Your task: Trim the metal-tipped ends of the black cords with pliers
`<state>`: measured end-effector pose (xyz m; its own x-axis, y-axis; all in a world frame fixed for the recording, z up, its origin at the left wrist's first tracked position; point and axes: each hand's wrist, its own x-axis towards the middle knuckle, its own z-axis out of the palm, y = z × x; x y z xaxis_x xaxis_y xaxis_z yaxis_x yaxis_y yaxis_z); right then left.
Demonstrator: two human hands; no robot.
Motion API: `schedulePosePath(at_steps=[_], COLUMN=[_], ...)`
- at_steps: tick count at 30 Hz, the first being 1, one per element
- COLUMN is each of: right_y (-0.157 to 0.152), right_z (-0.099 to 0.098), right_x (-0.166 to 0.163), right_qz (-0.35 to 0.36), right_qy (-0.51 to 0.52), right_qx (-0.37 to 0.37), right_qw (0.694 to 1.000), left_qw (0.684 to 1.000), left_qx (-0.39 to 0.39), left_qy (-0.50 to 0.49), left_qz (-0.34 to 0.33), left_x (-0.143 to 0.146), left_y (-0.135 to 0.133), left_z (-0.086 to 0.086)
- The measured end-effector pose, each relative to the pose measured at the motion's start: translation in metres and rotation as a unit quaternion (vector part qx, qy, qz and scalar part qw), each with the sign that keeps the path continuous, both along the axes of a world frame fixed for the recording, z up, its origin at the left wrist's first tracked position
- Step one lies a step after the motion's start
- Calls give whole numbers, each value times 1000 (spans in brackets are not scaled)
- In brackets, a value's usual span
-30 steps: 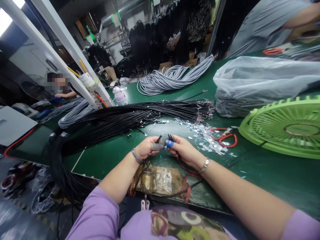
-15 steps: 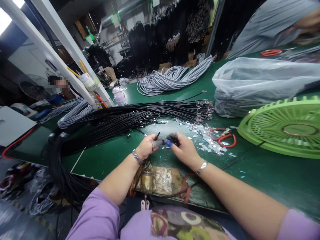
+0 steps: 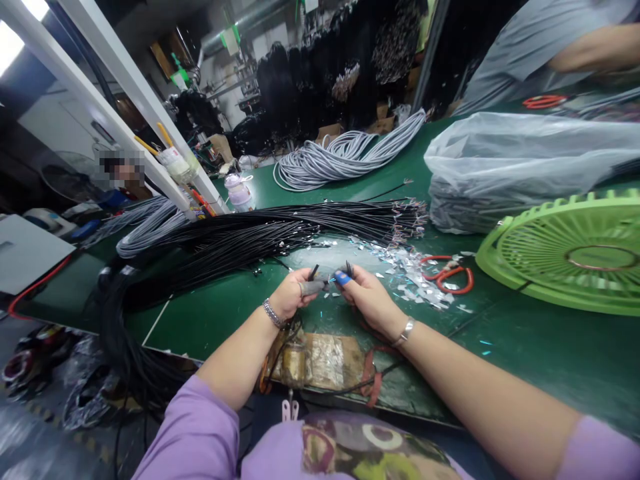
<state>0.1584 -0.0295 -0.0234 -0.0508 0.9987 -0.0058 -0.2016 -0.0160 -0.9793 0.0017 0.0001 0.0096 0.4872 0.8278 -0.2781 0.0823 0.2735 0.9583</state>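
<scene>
My left hand (image 3: 295,293) is closed in a pinch over the green bench, grey covering on its fingertips. A thin black cable (image 3: 314,272) pokes up from between its fingers. Facing it, my right hand (image 3: 369,297) is also pinched shut, with blue tape (image 3: 343,278) round the thumb. A small dark tip shows above that hand's fingers; what it belongs to is hidden. The two sets of fingertips nearly meet. Behind them lies a thick bundle of black cables (image 3: 270,223), with stripped coloured wire ends at its right end.
Foil and wire scraps (image 3: 420,280) lie beside red-handled scissors (image 3: 453,277). At right are a green fan (image 3: 575,257) and a clear plastic bag (image 3: 510,167). Grey cable coils (image 3: 345,160) sit behind. A foil-and-tape-covered block (image 3: 325,360) is at the near edge. A co-worker's arm (image 3: 595,50) reaches in.
My right thumb has shifted and turned up, showing more of its blue tape, and the right fingers now sit slightly apart from the left ones. The co-worker's arm has moved left.
</scene>
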Motion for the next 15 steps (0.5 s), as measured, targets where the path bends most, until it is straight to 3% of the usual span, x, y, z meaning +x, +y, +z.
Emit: schedulePosePath(at_steps=[5, 12, 15], right_y=[1, 6, 6], right_z=[-1, -9, -7], right_x=[-2, 0, 5], right_qz=[13, -39, -38], right_qy=[13, -151, -157], right_qx=[-10, 79, 96], right_qw=[1000, 985, 982], left_qw=[1000, 999, 999], left_qx=[-7, 43, 30], left_qy=[-10, 4, 4], left_qz=[-7, -15, -13], left_x=[0, 6, 5], left_y=[1, -1, -1], left_z=[-2, -5, -4])
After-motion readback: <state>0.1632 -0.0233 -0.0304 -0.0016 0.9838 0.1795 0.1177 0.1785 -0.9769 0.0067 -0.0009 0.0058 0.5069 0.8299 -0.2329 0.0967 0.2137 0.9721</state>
